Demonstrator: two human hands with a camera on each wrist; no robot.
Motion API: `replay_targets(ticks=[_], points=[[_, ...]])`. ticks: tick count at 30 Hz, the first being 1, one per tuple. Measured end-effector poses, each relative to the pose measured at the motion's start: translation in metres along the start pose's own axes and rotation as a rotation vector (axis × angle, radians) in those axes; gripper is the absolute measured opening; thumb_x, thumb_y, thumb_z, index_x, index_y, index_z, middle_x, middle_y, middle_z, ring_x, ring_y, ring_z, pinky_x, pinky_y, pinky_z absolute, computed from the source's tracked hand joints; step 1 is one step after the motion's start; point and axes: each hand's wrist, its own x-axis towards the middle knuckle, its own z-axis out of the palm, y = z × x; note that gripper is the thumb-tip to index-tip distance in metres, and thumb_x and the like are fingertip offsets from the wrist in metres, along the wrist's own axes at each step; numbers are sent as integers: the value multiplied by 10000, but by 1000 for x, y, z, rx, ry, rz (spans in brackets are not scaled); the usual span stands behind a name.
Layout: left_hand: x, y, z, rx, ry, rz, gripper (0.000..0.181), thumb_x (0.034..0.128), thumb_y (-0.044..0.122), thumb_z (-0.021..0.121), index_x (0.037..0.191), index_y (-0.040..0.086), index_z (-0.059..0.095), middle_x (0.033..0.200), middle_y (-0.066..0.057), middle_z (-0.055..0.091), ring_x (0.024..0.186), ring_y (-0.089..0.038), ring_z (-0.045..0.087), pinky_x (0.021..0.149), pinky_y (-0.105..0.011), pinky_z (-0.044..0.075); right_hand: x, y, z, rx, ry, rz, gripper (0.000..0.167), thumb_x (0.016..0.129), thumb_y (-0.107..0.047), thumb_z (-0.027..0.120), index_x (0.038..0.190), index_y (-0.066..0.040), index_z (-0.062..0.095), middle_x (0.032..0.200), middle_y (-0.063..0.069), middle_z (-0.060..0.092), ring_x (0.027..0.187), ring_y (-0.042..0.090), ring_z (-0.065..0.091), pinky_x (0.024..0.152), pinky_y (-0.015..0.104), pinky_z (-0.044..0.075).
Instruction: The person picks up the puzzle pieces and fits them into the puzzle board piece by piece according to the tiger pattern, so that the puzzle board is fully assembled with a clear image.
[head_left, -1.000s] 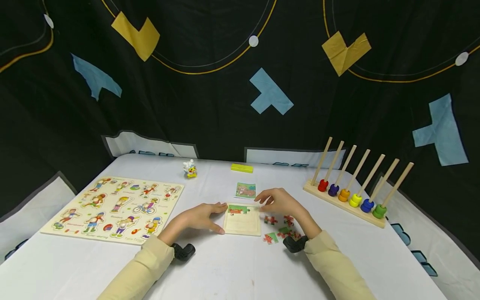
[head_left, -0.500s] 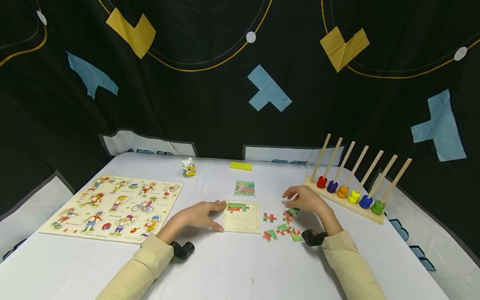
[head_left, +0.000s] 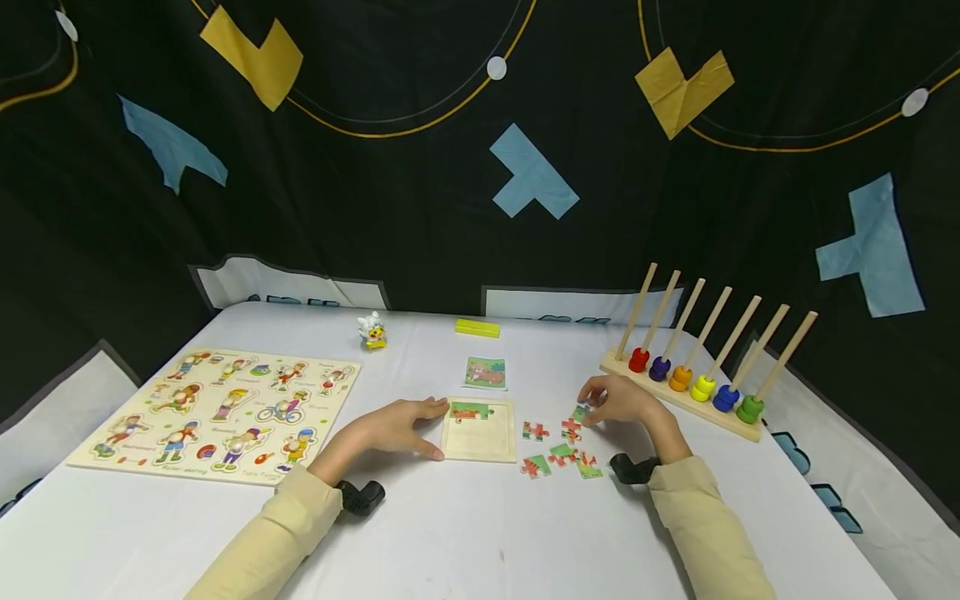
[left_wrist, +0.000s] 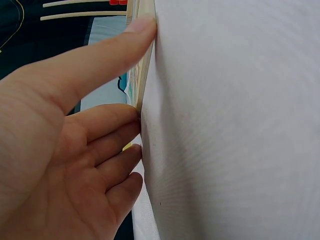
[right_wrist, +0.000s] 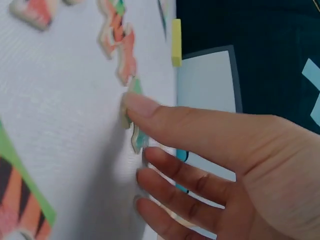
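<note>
In the head view, a small square wooden puzzle tray [head_left: 480,443] lies mid-table, with joined green and red jigsaw pieces [head_left: 469,411] along its top edge. My left hand [head_left: 393,427] rests at the tray's left side. The left wrist view has its thumb and fingertips touching the tray's edge [left_wrist: 145,75], fingers fairly straight. To the right of the tray, my right hand [head_left: 624,400] pinches a green jigsaw piece [head_left: 581,412] at table height. In the right wrist view the thumb presses that piece [right_wrist: 139,136]; the index finger is hidden behind it.
Several loose red and green pieces [head_left: 536,431] lie between tray and right hand. A picture card [head_left: 485,372], yellow block [head_left: 477,328] and toy figure [head_left: 372,331] sit farther back. A sports peg puzzle board [head_left: 217,417] lies left; a peg-and-ring stacker [head_left: 678,379] stands right.
My right hand has moved from the tray's top right corner rightward to the loose pieces and taken hold of a green one. The left hand stays at the tray. The head view shifts slightly.
</note>
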Motion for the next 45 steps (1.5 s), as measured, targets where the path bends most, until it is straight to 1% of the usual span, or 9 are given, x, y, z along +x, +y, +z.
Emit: replay_targets(ticks=[4, 9, 15, 20, 26, 30, 33, 38, 45], points=[[-1, 0, 0, 4, -1, 17, 828, 800, 345, 783, 1447, -4, 403, 1535, -143, 306, 1420, -339, 242, 1143, -503, 197, 1, 2, 1, 48, -18, -23, 296, 801, -86, 778, 1061, -19, 653, 873, 66, 596, 737, 173, 510, 646, 295, 439], [-2, -1, 0, 13, 4, 24, 827, 800, 347, 782, 1443, -11, 405, 1532, -152, 310, 1418, -348, 243, 1143, -506, 193, 2, 2, 2, 86, -43, -23, 303, 811, -58, 762, 1081, -13, 634, 818, 47, 556, 692, 160, 480, 622, 287, 402], [-3, 0, -1, 7, 9, 25, 827, 800, 341, 783, 1442, -17, 403, 1530, -157, 312, 1417, -348, 246, 1141, -507, 197, 3, 1, 1, 59, -52, -14, 317, 811, -73, 768, 1096, -41, 632, 797, 46, 538, 669, 163, 466, 609, 285, 380], [-2, 0, -2, 13, 13, 13, 831, 799, 349, 783, 1447, -4, 402, 1534, -143, 310, 1420, -336, 244, 1144, -503, 193, 4, -3, 1, 19, -46, -14, 262, 809, -84, 770, 1047, -74, 661, 799, 48, 539, 678, 176, 461, 607, 287, 377], [-3, 1, -2, 8, 13, 23, 829, 801, 349, 780, 1446, -10, 401, 1532, -153, 309, 1419, -344, 244, 1143, -504, 194, 4, -7, 0, -27, 0, -47, 132, 842, -79, 730, 965, -95, 686, 870, 47, 607, 752, 188, 502, 625, 302, 443], [-2, 1, -2, 1, 8, 22, 829, 801, 347, 781, 1445, -11, 401, 1532, -152, 310, 1419, -347, 241, 1143, -507, 194, 3, -10, 0, -49, 29, -81, 78, 864, -50, 693, 934, -83, 683, 847, 43, 631, 730, 178, 517, 622, 308, 453], [-2, 1, -2, -4, 2, 18, 832, 800, 352, 782, 1446, -9, 401, 1534, -149, 310, 1420, -346, 238, 1142, -508, 196, 3, -14, 0, -64, 57, -96, 81, 858, -32, 682, 922, -80, 671, 858, 39, 658, 738, 173, 548, 646, 325, 481], [-1, 1, -2, -7, -2, 19, 836, 798, 357, 781, 1447, -8, 400, 1535, -148, 308, 1421, -347, 236, 1141, -510, 197, 4, -23, 3, -57, 121, -132, 96, 846, -7, 669, 907, -80, 653, 905, 52, 686, 819, 194, 611, 728, 375, 527], [-1, 2, -2, -12, -4, 22, 831, 800, 342, 784, 1445, -14, 400, 1534, -149, 309, 1421, -352, 234, 1140, -513, 197, 7, -34, 12, -47, 163, -184, 131, 837, 24, 668, 919, -73, 638, 869, 45, 667, 790, 179, 615, 653, 319, 518]])
